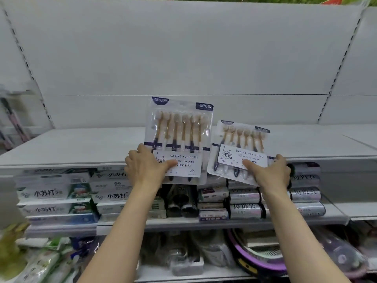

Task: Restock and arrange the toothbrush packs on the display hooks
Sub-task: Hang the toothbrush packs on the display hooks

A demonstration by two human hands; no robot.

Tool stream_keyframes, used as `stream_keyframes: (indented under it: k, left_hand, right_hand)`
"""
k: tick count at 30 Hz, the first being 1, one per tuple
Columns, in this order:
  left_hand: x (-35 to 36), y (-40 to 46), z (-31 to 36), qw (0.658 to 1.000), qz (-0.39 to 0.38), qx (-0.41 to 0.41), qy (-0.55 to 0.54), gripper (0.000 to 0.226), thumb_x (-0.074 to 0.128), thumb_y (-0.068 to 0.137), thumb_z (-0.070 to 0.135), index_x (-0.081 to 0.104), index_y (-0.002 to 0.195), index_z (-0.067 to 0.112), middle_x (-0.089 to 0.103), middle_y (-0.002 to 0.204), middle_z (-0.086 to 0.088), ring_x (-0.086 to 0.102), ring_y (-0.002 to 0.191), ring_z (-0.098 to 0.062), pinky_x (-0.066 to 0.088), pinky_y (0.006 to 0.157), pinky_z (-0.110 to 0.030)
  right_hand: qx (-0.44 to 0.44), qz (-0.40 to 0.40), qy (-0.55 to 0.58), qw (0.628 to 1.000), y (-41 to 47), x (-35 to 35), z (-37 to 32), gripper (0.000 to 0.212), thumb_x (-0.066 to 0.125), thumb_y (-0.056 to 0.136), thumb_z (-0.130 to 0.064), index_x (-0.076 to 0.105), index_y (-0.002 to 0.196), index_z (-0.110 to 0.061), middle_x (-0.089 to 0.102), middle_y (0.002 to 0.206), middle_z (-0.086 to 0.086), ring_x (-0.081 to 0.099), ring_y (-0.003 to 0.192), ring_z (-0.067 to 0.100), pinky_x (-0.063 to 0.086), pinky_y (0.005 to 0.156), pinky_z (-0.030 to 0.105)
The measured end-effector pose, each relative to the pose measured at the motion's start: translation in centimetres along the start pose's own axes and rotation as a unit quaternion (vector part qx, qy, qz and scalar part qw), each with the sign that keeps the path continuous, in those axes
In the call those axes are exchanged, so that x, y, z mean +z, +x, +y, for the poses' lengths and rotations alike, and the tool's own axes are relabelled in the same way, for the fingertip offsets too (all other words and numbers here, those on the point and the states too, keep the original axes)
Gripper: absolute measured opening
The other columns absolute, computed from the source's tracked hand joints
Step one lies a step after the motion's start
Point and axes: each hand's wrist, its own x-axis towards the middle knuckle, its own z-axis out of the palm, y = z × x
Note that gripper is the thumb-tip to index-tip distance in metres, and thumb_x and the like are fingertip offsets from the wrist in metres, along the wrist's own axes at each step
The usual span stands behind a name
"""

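The left hand (pixel 145 167) holds one toothbrush pack (pixel 178 139) by its lower left corner, thumb across the label, keeping it upright at the front edge of the white shelf (pixel 81 146). The right hand (pixel 269 172) holds a second pack (pixel 238 150) by its lower right corner, thumb on the label; this pack tilts back over the same shelf, just beside the first. Boxed toothpaste (pixel 59 193) fills the shelf below.

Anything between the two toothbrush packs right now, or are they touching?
Head view: nothing lies between them. The left pack stands upright; the right pack tilts, and their inner edges meet or overlap. Whether they truly touch is unclear.
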Motion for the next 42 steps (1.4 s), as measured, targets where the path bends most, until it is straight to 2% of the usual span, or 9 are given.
stream_keyframes:
  k: [4,8,13,16,21,27,31,33,42]
  left_hand:
    - [-0.4,-1.6,-2.3,0.979,0.000,-0.029,-0.202,0.069,0.087,0.063,0.052,0.050,0.104,0.010,0.060,0.099,-0.002,0.056,0.093,-0.025,0.049,0.078,-0.039]
    - [-1.7,-3.1,-6.0,0.945,-0.008,-0.049,-0.322,0.042,0.079,0.081,0.030,0.054,0.109,0.012,0.065,0.102,0.000,0.063,0.094,-0.020,0.048,0.076,-0.034]
    - [-6.2,-3.8,-12.8,0.912,0.013,-0.071,-0.404,0.019,0.072,0.088,0.018,0.057,0.099,0.018,0.068,0.092,0.004,0.066,0.084,-0.009,0.050,0.067,-0.025]
    - [-10.0,-3.4,-18.5,0.897,0.033,-0.089,-0.433,0.026,0.075,0.086,0.021,0.061,0.107,0.011,0.072,0.099,-0.004,0.070,0.090,-0.018,0.057,0.076,-0.036]
    - [-19.0,-2.6,-30.1,0.884,0.104,-0.098,-0.445,0.016,0.075,0.085,0.015,0.064,0.096,0.012,0.071,0.087,-0.004,0.066,0.076,-0.017,0.052,0.069,-0.033]
    - [-31.7,-3.2,-48.2,0.872,0.203,-0.131,-0.426,0.035,0.077,0.075,0.041,0.067,0.100,0.018,0.075,0.098,-0.007,0.072,0.092,-0.027,0.057,0.084,-0.050]
    - [-38.1,-3.4,-56.7,0.869,0.227,-0.121,-0.423,0.020,0.068,0.092,0.020,0.063,0.110,0.013,0.073,0.098,0.000,0.070,0.088,-0.012,0.055,0.076,-0.030]
    - [-40.7,-3.1,-60.1,0.872,0.234,-0.121,-0.413,0.019,0.066,0.093,0.018,0.062,0.111,0.013,0.072,0.097,0.004,0.069,0.084,-0.006,0.055,0.073,-0.023]
    - [-49.1,2.5,-77.1,0.844,0.306,-0.145,-0.415,0.006,0.066,0.093,0.017,0.067,0.093,0.022,0.075,0.087,0.003,0.070,0.087,-0.029,0.055,0.083,-0.057]
  right_hand:
    - [0.086,-0.074,0.229,0.967,-0.7,-0.3,0.9,0.034,0.084,0.078,-0.007,0.060,0.102,-0.009,0.069,0.114,0.011,0.069,0.091,0.025,0.056,0.079,0.037]
    - [0.080,-0.118,0.281,0.949,-3.5,0.7,0.7,0.031,0.072,0.089,-0.004,0.062,0.118,-0.005,0.074,0.105,0.011,0.074,0.090,0.025,0.057,0.052,0.028]
    - [-0.004,-0.165,0.325,0.931,-9.5,4.3,-2.2,0.023,0.062,0.095,0.000,0.059,0.118,-0.005,0.072,0.105,0.005,0.073,0.087,0.009,0.061,0.073,0.023]
    - [-0.038,-0.186,0.343,0.920,-14.0,8.2,-4.3,0.022,0.061,0.095,0.001,0.058,0.115,-0.009,0.071,0.102,0.000,0.072,0.085,0.005,0.059,0.076,0.019]
    - [-0.068,-0.232,0.349,0.905,-24.4,17.4,-7.9,0.031,0.065,0.094,-0.004,0.057,0.123,-0.008,0.073,0.109,0.007,0.071,0.104,0.024,0.056,0.096,0.043]
    - [-0.082,-0.323,0.356,0.873,-40.6,31.7,-13.4,0.020,0.066,0.094,-0.006,0.061,0.110,-0.017,0.073,0.111,0.006,0.072,0.101,0.019,0.059,0.082,0.027]
    - [-0.088,-0.387,0.355,0.846,-51.3,40.5,-16.4,0.022,0.069,0.093,-0.012,0.062,0.113,-0.016,0.075,0.102,-0.002,0.073,0.096,0.016,0.059,0.087,0.047]
    - [-0.097,-0.407,0.360,0.834,-55.9,44.2,-17.9,0.023,0.069,0.093,-0.011,0.061,0.115,-0.013,0.074,0.101,-0.002,0.072,0.089,0.008,0.058,0.090,0.042]
    - [-0.109,-0.500,0.351,0.784,-71.7,61.4,-24.5,0.022,0.069,0.092,-0.007,0.063,0.113,-0.012,0.074,0.106,0.007,0.072,0.098,0.021,0.060,0.082,0.036]
